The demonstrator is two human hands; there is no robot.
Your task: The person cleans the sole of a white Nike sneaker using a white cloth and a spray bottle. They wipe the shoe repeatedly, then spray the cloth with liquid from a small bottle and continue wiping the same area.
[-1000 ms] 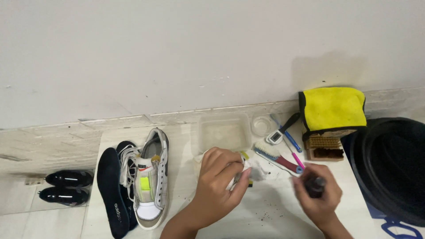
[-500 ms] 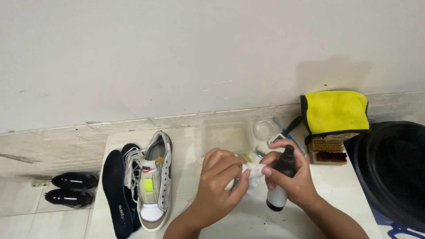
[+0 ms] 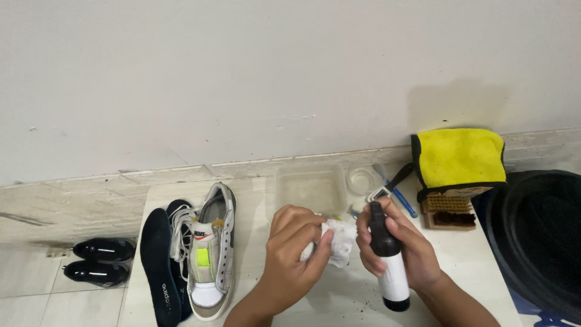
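**Spray bottle and wad of white cloth, one in each hand**

My right hand (image 3: 396,251) is wrapped around a small spray bottle with a black top and white body (image 3: 387,260), held nearly upright with its nozzle turned toward my left hand. My left hand (image 3: 296,254) is clenched around a crumpled white cloth (image 3: 340,242), which bulges out between my thumb and fingers and sits just beside the nozzle, between the two hands.

Left of my left hand, a white low-top sneaker with loosened laces (image 3: 212,248) lies on the pale tabletop (image 3: 254,200), with a black insole (image 3: 158,263) alongside it. Just beyond my hands sits a clear plastic rectangular tray (image 3: 310,189), and near it a blue-handled toothbrush (image 3: 400,197). Beyond my right hand a yellow microfibre cloth with black edging (image 3: 458,158) lies draped over a wooden bristle brush (image 3: 448,212). Further right stands a large black basin (image 3: 538,236). Far to my left, a pair of black shoes (image 3: 98,259) rests on the tiled floor.
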